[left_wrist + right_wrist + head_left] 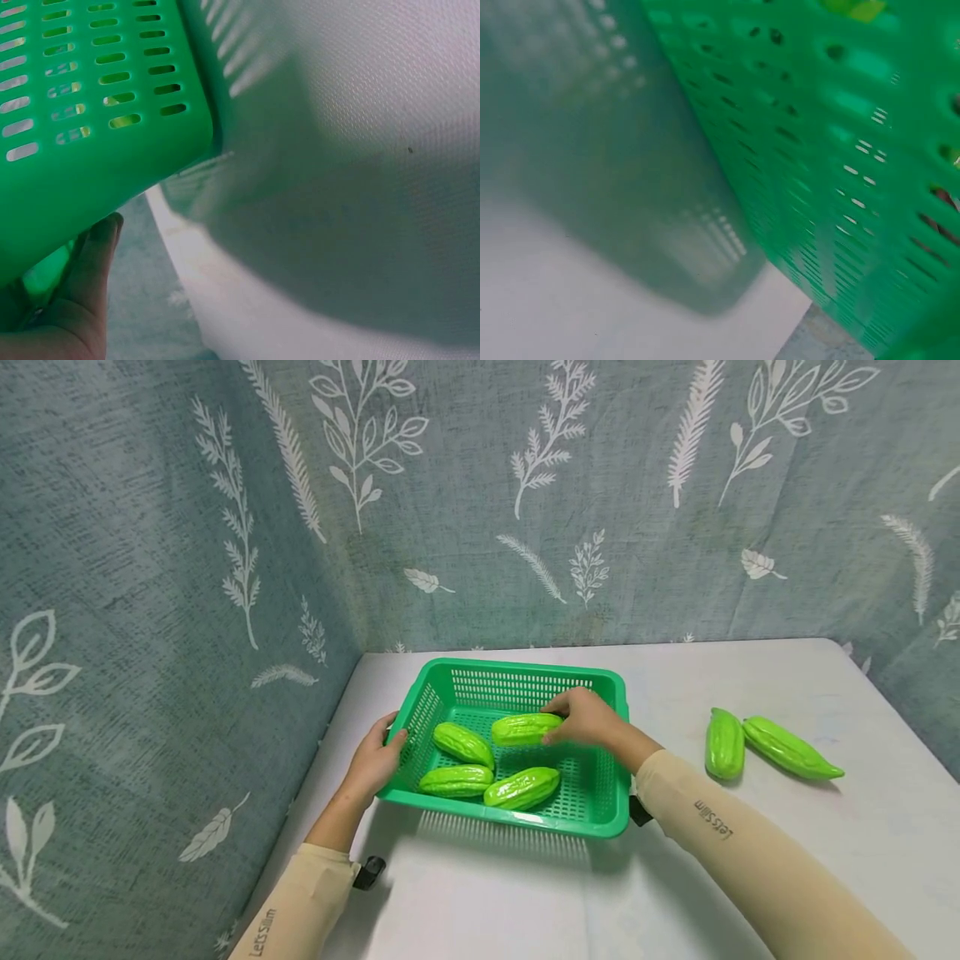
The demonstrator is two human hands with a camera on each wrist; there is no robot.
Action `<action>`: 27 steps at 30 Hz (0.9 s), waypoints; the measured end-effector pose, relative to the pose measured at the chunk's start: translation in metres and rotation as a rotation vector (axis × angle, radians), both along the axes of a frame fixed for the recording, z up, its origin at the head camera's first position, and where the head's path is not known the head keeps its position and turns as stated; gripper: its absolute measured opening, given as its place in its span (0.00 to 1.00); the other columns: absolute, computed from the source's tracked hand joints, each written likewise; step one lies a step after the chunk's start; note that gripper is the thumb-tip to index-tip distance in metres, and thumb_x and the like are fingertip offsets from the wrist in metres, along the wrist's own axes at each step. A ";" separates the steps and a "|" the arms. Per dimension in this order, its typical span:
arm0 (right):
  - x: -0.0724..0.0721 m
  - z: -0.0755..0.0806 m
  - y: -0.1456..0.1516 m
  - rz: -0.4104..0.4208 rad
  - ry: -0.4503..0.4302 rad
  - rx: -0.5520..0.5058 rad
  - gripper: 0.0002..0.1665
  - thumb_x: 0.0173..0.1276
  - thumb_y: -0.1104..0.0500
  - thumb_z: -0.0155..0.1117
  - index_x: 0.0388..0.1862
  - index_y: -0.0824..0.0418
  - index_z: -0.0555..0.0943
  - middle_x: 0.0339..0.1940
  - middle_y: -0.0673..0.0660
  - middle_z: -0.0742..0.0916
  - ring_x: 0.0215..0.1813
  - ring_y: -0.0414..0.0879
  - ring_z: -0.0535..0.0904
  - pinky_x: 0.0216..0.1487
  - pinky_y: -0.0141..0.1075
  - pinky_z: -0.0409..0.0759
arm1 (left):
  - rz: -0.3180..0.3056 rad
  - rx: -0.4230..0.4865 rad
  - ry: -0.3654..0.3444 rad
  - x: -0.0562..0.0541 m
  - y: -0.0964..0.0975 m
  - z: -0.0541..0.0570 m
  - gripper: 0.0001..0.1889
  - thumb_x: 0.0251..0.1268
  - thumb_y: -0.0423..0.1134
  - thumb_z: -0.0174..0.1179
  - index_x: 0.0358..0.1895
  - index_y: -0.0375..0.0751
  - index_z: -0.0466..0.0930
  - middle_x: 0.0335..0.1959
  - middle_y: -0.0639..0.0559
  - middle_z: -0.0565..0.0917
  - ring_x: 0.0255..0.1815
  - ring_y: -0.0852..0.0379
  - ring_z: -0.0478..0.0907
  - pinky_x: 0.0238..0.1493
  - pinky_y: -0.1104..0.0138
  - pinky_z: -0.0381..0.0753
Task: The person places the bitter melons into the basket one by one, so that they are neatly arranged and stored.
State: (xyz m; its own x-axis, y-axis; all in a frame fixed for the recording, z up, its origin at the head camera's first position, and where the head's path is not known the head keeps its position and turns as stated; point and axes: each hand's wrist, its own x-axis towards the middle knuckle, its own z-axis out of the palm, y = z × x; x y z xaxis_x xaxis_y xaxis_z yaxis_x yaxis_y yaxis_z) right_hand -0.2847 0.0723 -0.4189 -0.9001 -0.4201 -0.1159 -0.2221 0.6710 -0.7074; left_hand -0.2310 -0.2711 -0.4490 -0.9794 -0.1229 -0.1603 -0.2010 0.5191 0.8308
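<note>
Basket (pixel 525 668) of green plastic surrounds a bitter gourd (pixel 517 730), pinched at one end by the right hand (pixel 591 720); left hand (pixel 377 757) grips the basket's side. That off-centre hold could let the gourd slip.

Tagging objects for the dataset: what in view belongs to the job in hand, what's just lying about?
In the job:
green basket, left hand gripping its side
gourd pinched by the right hand
three gourds lying in the basket

Lying about:
two gourds on the table, untouched (possibly part of the job too)
leaf-patterned cloth behind
</note>
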 end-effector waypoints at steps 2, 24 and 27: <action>-0.001 0.003 0.001 -0.020 0.000 0.000 0.32 0.60 0.59 0.80 0.62 0.67 0.82 0.60 0.65 0.83 0.62 0.60 0.78 0.59 0.49 0.78 | 0.002 -0.002 0.001 0.000 0.000 0.000 0.30 0.84 0.48 0.44 0.82 0.45 0.51 0.77 0.32 0.56 0.73 0.32 0.60 0.65 0.37 0.64; -0.011 0.042 0.037 -0.202 -0.086 -0.107 0.38 0.61 0.49 0.78 0.67 0.62 0.79 0.64 0.64 0.80 0.66 0.60 0.74 0.62 0.54 0.74 | -0.006 -0.002 -0.003 0.000 0.000 0.001 0.31 0.84 0.48 0.44 0.82 0.44 0.49 0.77 0.31 0.58 0.71 0.33 0.62 0.63 0.38 0.66; -0.014 0.047 0.043 -0.243 -0.122 -0.151 0.38 0.61 0.49 0.79 0.67 0.62 0.79 0.65 0.63 0.79 0.67 0.60 0.72 0.63 0.54 0.73 | -0.010 -0.001 -0.004 -0.001 0.000 0.001 0.31 0.84 0.48 0.44 0.82 0.44 0.49 0.77 0.31 0.57 0.71 0.33 0.62 0.62 0.38 0.66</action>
State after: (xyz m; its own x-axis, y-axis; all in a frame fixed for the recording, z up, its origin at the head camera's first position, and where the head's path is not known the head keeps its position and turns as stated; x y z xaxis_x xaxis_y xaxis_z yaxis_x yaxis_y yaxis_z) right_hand -0.2983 0.1154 -0.3717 -0.9595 -0.2153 -0.1815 0.0243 0.5790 -0.8150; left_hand -0.2315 -0.2708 -0.4484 -0.9799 -0.1135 -0.1638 -0.1991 0.5217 0.8296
